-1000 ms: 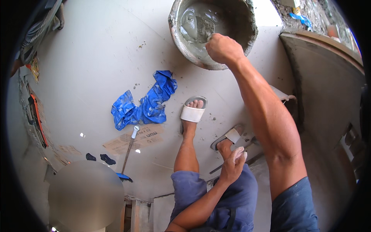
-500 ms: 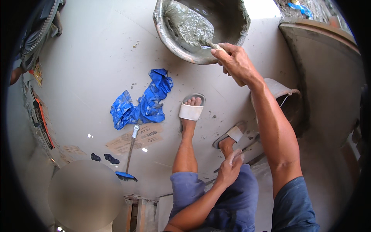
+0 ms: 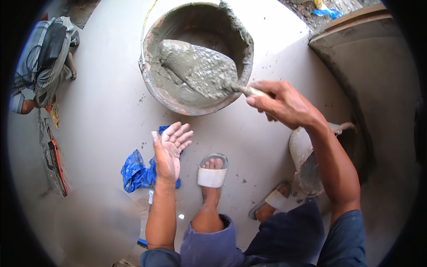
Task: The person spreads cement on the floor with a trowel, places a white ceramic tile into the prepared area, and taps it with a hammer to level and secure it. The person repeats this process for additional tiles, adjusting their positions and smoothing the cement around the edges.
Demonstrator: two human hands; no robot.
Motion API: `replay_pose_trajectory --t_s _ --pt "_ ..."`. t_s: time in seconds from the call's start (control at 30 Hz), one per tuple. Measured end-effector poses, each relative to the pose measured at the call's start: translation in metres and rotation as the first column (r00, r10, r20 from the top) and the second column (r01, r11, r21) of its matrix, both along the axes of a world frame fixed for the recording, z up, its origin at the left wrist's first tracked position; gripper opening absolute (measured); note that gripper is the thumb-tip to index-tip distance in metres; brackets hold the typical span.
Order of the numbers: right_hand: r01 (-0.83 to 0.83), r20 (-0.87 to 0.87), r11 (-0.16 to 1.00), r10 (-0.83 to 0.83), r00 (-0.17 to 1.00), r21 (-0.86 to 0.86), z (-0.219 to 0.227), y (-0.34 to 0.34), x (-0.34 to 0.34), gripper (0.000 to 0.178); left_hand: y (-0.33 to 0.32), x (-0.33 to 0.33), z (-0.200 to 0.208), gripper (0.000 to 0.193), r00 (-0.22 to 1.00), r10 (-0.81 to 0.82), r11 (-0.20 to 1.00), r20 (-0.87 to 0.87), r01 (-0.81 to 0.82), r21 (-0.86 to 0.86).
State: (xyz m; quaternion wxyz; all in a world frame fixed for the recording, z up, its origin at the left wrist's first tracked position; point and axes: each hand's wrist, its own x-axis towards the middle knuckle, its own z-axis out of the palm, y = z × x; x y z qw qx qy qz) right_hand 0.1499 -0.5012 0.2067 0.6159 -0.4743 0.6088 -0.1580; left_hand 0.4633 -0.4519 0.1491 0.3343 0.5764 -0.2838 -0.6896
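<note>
My right hand is closed round the handle of a trowel. Wet grey mortar coats the trowel's blade, which lies over the mouth of a round bucket. More wet mortar sits inside against the bucket's near left wall. Palm up and fingers spread, my left hand holds nothing; it is in front of the bucket, above a crumpled blue plastic sheet on the floor. Pale dust marks its palm and fingers.
A tipped pale bucket lies right of my sandalled feet, near a dark-edged wall panel. At far left another person bends over. A long red-and-black tool lies along the left edge. The broom is mostly hidden behind my left forearm.
My left hand has risen from my lap to the front of the bucket, palm turned up. The bucket, trowel and right hand now appear lower in view; more of the other person shows.
</note>
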Motion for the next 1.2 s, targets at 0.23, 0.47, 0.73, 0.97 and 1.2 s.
replay_pose_trajectory --t_s 0.23,0.47,0.73,0.97,1.2 --pt "0.083 0.072 0.996 -0.082 0.994 -0.016 0.030 0.133 -0.107 0.042 0.008 -0.031 -0.015 0.085 0.970 -0.202 0.977 0.136 0.209 -0.040" --pt "0.286 -0.366 0.958 -0.280 0.888 -0.040 0.101 0.328 -0.183 0.040 0.010 -0.113 -0.011 0.085 0.796 -0.548 0.807 0.259 0.584 -0.089" --pt "-0.157 -0.972 0.984 0.113 0.206 0.081 0.062 0.366 -0.207 0.030 0.048 -0.262 0.000 0.075 0.248 -0.754 0.210 0.609 0.968 -0.134" --pt "-0.095 -0.864 0.935 0.352 0.360 0.341 -0.009 0.290 -0.178 0.028 0.090 -0.275 -0.033 0.047 0.456 -0.709 0.325 0.539 0.888 -0.324" --pt "0.001 -0.661 0.843 0.421 0.621 0.538 0.002 0.300 -0.126 0.038 0.110 -0.277 -0.049 0.041 0.577 -0.592 0.399 0.563 0.817 -0.417"
